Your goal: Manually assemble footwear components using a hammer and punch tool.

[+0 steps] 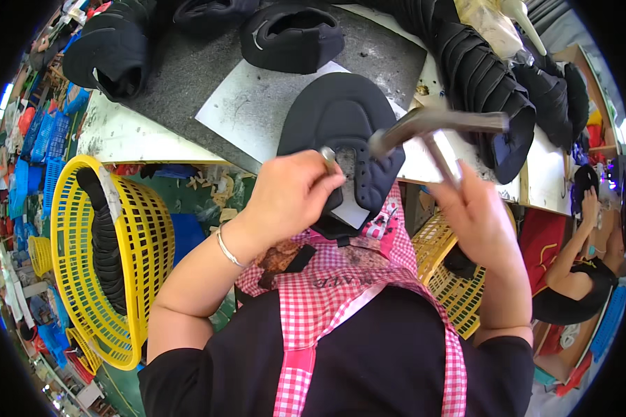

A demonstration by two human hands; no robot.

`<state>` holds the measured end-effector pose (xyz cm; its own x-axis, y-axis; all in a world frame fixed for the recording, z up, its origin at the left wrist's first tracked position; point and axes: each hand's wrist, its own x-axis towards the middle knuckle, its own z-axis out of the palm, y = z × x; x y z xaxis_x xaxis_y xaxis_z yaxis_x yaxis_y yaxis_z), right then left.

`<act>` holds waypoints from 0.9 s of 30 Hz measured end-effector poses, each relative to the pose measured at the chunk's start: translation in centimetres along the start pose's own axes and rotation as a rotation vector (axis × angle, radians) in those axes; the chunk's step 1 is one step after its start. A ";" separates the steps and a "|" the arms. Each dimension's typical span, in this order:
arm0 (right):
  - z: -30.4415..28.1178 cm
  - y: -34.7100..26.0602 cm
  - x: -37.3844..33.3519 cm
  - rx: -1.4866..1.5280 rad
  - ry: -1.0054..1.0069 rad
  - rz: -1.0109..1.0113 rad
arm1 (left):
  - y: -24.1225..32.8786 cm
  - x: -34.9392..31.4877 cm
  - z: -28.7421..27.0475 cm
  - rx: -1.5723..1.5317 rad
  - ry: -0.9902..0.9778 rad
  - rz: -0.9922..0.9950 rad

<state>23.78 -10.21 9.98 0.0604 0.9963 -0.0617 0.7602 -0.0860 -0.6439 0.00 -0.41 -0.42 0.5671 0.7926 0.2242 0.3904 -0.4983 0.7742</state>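
A black shoe upper [334,104] with rows of eyelet holes lies over the near table edge, in front of my body. My left hand [285,194] is closed in a pinch around a small metal punch [328,156], its end pointing up beside the eyelet row. My right hand [476,215] grips the handle of a hammer [438,127]. The hammer's head, slightly blurred, is raised to the right of the upper and the punch. The punch's lower tip is hidden by my left hand.
More shoe uppers [292,38] stand farther back on the dark mat [188,104]. A long stack of black uppers [476,76] runs along the right. A yellow basket [142,229] stands at the left, another yellow basket [462,299] beneath my right arm. Another person [577,285] sits at far right.
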 end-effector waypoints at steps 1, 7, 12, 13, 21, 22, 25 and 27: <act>-0.4 1.2 0.5 -0.004 0.038 0.069 | -0.5 0.4 -0.3 -0.344 -0.050 -0.273; -2.5 -2.1 1.9 0.558 0.400 0.014 | -0.8 0.5 -0.4 -0.359 0.023 -0.250; -1.8 -2.9 0.9 0.742 0.242 -0.191 | 0.1 0.5 -0.3 0.092 0.048 0.140; -1.2 -2.1 1.1 0.461 0.111 -0.135 | 0.3 0.4 -0.3 0.301 0.062 0.247; -1.8 -0.5 2.1 0.514 0.257 0.183 | -0.7 1.8 -1.0 -0.357 0.025 -0.269; -2.1 -1.0 2.5 0.516 0.292 0.139 | -0.8 1.8 -1.0 -0.326 0.013 -0.263; -3.4 -3.2 3.1 0.589 0.443 -0.003 | -1.2 1.8 -0.7 -0.331 0.022 -0.235; -4.8 -3.2 2.8 0.952 0.448 -0.191 | -0.6 2.1 -0.8 -0.150 0.034 -0.067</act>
<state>24.58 -7.16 15.53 0.3734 0.8892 0.2645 -0.0233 0.2941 -0.9555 0.43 1.84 0.07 0.5176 0.8350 0.1868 0.3122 -0.3876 0.8673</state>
